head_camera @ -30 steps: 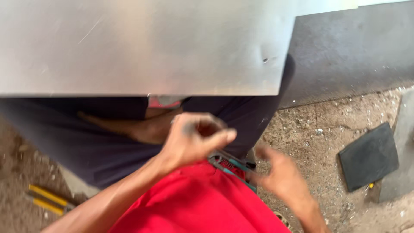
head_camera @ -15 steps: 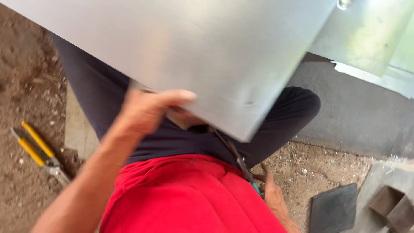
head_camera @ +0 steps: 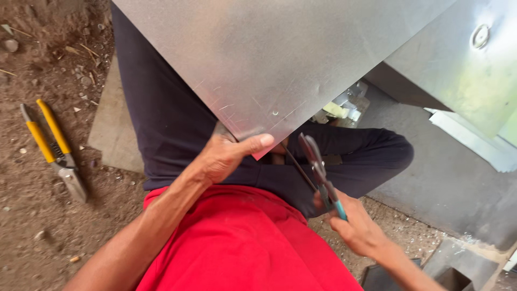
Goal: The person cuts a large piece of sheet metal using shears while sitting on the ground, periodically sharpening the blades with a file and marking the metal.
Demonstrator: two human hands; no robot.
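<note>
Left hand (head_camera: 226,156) gripped the near corner of the large grey galvanised metal sheet (head_camera: 269,59) across the lap. Right hand (head_camera: 358,229) clenched teal-handled tin snips (head_camera: 318,172), blades at the edge; no cut visible yet.

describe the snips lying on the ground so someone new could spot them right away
Start at the big metal sheet across the person's lap, then look far left to the bare dirt ground. The snips lie there alone, past a flat grey slab. Their yellow handles set them apart from the teal-handled pair in the right hand.
</note>
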